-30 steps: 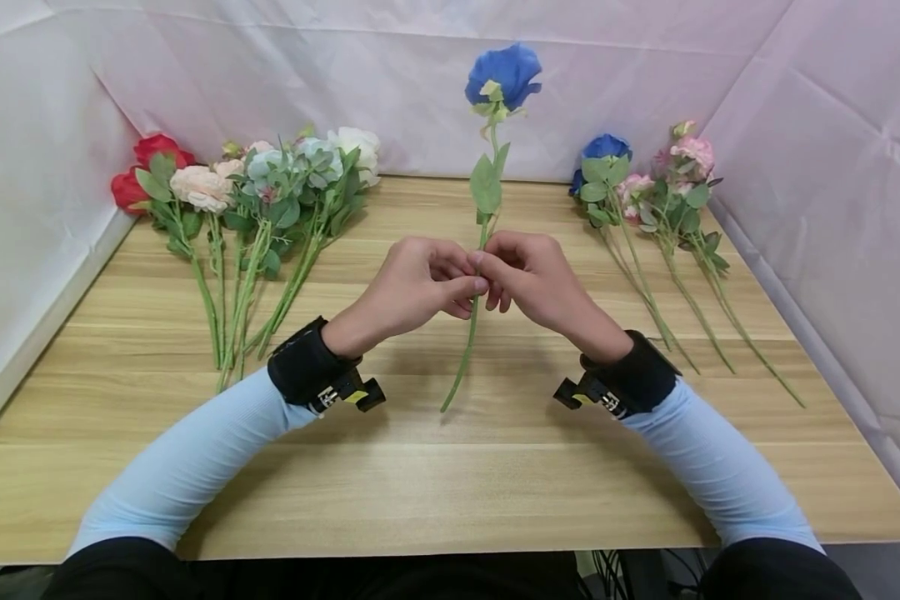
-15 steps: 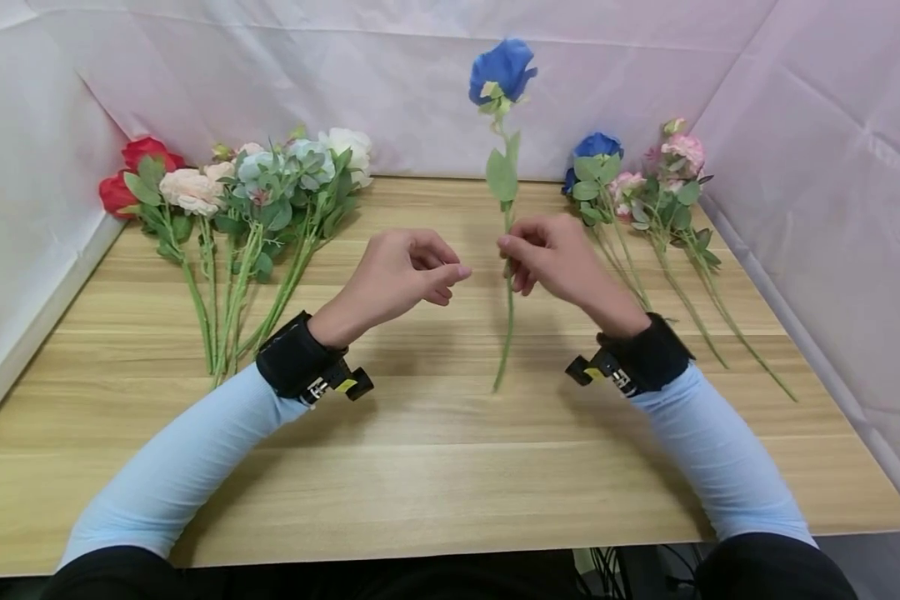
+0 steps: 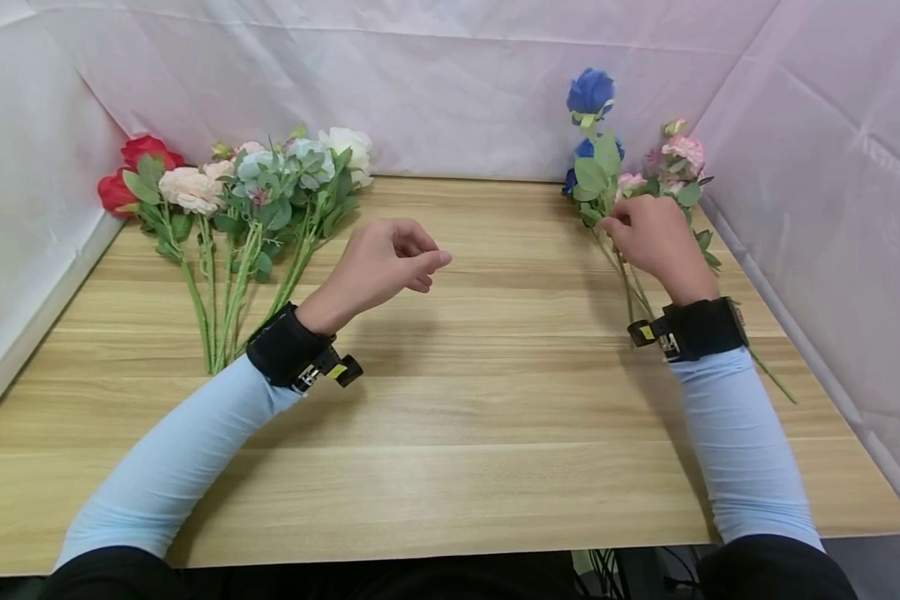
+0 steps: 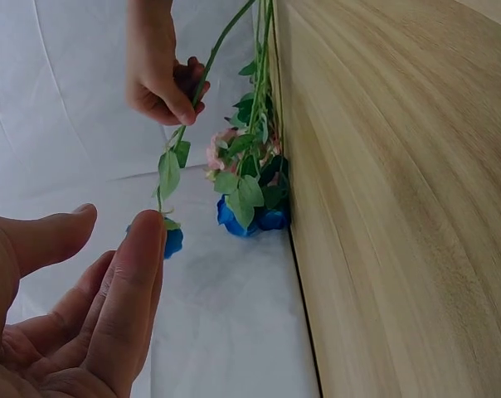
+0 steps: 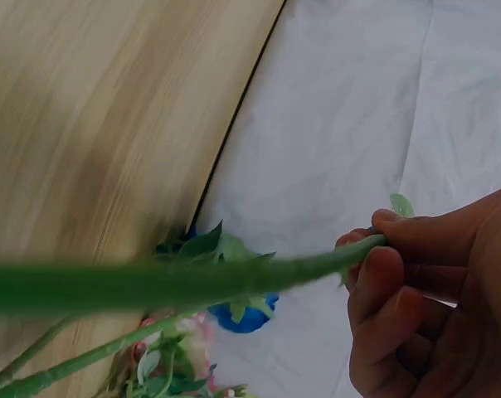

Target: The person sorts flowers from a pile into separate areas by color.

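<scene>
My right hand (image 3: 656, 242) pinches the green stem of a blue rose (image 3: 591, 92) between thumb and fingers. The rose is upright, its bloom standing above other blue roses (image 3: 572, 180) at the back right of the table. In the right wrist view the held stem (image 5: 317, 264) runs from the fingertips across to the left edge. My left hand (image 3: 382, 262) is over the middle of the table with nothing in it. The left wrist view shows its fingers (image 4: 126, 307) relaxed and thumb apart.
Pink flowers (image 3: 684, 157) lie beside the blue ones at the right. Left of the middle lie red roses (image 3: 150, 153), peach flowers (image 3: 192, 190), pale blue flowers (image 3: 311, 162) and a white bloom (image 3: 351, 148). White cloth (image 3: 450, 92) walls the wooden table (image 3: 465, 467).
My left hand has let go of the blue rose's stem and drawn back left. My right hand has carried the rose rightward, over to the flowers at the right.
</scene>
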`<control>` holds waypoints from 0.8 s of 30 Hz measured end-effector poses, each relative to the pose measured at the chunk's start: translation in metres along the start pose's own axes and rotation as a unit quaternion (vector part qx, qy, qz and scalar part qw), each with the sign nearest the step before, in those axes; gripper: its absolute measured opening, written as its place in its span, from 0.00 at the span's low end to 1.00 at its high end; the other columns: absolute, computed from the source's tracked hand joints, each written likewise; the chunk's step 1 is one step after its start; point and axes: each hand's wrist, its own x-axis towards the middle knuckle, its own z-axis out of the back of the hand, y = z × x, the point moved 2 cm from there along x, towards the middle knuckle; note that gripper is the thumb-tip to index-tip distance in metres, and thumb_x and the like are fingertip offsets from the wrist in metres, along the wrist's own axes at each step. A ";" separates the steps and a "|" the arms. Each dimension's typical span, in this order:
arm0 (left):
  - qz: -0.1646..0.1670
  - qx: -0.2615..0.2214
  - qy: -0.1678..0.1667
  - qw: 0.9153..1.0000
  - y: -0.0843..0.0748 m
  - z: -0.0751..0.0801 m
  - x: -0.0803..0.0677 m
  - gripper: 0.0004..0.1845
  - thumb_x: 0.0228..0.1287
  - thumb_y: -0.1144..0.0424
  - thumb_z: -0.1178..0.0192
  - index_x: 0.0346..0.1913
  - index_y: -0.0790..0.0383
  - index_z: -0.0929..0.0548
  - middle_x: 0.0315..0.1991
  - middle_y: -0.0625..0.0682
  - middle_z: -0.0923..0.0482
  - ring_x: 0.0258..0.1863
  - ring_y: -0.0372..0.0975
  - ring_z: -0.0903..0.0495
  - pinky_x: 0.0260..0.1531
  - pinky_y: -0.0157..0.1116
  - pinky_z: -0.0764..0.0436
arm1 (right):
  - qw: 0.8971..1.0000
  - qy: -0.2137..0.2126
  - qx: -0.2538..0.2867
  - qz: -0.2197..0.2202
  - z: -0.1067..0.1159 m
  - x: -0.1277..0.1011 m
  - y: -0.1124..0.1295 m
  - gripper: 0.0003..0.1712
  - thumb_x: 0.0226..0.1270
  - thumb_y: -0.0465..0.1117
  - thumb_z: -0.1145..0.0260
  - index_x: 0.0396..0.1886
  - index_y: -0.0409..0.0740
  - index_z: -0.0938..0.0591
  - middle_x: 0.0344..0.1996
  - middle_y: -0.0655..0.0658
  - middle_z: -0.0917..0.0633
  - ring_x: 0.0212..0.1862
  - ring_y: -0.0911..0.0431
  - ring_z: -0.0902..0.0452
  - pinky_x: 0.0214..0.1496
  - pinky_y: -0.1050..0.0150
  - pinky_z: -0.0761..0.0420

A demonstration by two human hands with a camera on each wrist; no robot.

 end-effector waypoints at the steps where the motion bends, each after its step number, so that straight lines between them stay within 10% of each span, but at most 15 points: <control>1: 0.001 0.002 0.000 1.000 0.001 0.000 0.000 0.09 0.69 0.58 0.31 0.41 0.62 0.13 0.33 0.59 0.11 0.28 0.44 0.10 0.33 0.38 0.09 | 1.000 0.002 -0.009 -0.002 -0.001 0.000 -0.003 0.24 0.80 0.44 0.41 0.19 0.43 0.29 0.14 0.46 0.32 0.20 0.51 0.34 0.27 0.58 0.38; 24: 0.012 0.022 0.000 1.000 0.007 0.002 0.004 0.10 0.68 0.57 0.30 0.41 0.62 0.12 0.33 0.57 0.11 0.27 0.43 0.10 0.33 0.38 0.10 | 0.994 0.078 -0.081 -0.012 -0.038 0.010 -0.031 0.24 0.72 0.41 0.38 0.14 0.45 0.32 0.15 0.49 0.33 0.23 0.50 0.33 0.29 0.56 0.33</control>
